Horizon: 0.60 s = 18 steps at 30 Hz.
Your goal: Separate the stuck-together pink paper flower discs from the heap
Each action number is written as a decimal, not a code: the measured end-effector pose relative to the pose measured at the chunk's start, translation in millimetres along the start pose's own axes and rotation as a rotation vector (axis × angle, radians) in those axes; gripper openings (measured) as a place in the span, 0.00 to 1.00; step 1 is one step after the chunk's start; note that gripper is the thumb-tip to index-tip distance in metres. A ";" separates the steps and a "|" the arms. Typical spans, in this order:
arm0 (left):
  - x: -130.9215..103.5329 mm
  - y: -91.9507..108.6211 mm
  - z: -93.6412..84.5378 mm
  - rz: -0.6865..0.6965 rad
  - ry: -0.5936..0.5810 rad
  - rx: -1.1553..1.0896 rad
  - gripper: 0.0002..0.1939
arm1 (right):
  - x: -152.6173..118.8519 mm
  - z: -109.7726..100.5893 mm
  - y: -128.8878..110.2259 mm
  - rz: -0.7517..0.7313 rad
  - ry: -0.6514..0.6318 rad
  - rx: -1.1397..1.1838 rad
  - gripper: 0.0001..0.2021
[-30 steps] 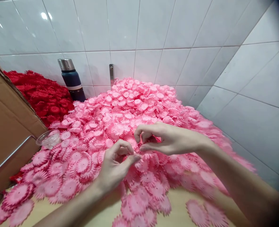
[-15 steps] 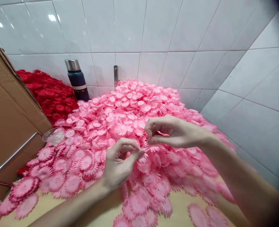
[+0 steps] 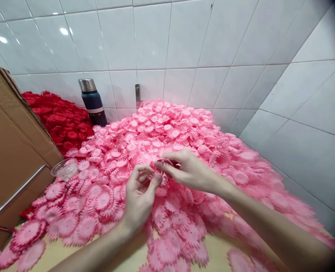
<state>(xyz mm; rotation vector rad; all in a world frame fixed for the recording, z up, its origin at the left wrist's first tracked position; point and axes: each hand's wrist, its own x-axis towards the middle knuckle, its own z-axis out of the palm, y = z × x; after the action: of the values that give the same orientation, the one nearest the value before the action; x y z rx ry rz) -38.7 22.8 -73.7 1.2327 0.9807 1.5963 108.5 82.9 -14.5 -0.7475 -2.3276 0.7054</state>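
A large heap of pink scalloped flower-petal discs [image 3: 156, 130] spreads before me. My right hand [image 3: 187, 170] pinches a pink petal disc [image 3: 165, 161] between thumb and fingers, over the middle of the heap. Just left of it and lower, my left hand [image 3: 140, 192] is curled, with thumb and forefinger close together. A thin pale thing seems to be at the left fingertips, too small to make out. The two hands' fingertips nearly meet. Part of the held disc is hidden by the right fingers.
A cardboard box [image 3: 17, 132] stands at the left, with a metal wire bar [image 3: 18, 192] before it. Behind are red petals [image 3: 62, 121] and a dark blue flask [image 3: 93, 104]. A clear plastic cup [image 3: 65, 170] sits among the discs. Tiled walls [image 3: 153, 41] rise at the back and right.
My right hand has moved left and slightly down, and a pink petal disc now shows in its fingers. My left hand has drawn slightly left. The view has tilted up a little.
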 end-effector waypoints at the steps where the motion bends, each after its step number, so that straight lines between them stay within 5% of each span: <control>1: 0.0 -0.1 -1.2 -0.012 -0.014 0.018 0.06 | -0.1 -2.2 1.2 -0.028 -0.017 -0.020 0.17; 5: 0.4 2.5 -2.6 -0.007 -0.084 0.094 0.07 | -1.8 -22.1 5.5 -0.060 -0.206 0.009 0.16; 11: 2.5 14.0 3.0 -0.016 -0.138 0.129 0.07 | -3.1 -42.3 13.5 -0.085 -0.262 0.080 0.14; 18: 10.5 23.9 -3.3 -0.166 -0.351 0.007 0.09 | -3.8 -47.4 14.3 -0.199 -0.340 0.092 0.11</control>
<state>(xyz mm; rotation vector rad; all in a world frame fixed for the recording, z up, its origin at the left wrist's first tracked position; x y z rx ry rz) -47.3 25.1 -49.0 1.3434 0.8391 1.1983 147.3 104.6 7.7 -0.3682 -2.6051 0.8983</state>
